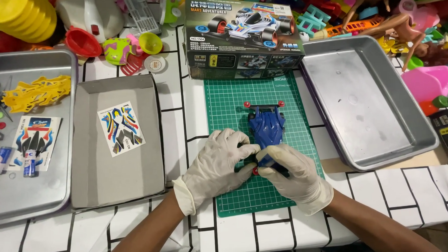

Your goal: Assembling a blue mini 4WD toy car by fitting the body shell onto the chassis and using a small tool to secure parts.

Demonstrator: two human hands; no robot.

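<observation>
On the green cutting mat (234,120), the blue toy car (267,124) lies lengthwise, nose pointing away. Left hand (218,164) and right hand (291,173), both gloved, grasp its near end, between grey trays on a tiled tablecloth.

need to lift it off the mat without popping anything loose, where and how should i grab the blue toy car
Probably by the long flanks of the blue toy car, around mid-body, coming down from above with fingers on either side. It lies lengthwise on the green cutting mat, nose away from the person, its far half bare. The left hand and right hand cover the near end. The small red rollers at the front corners look too slight to pull on.
</observation>
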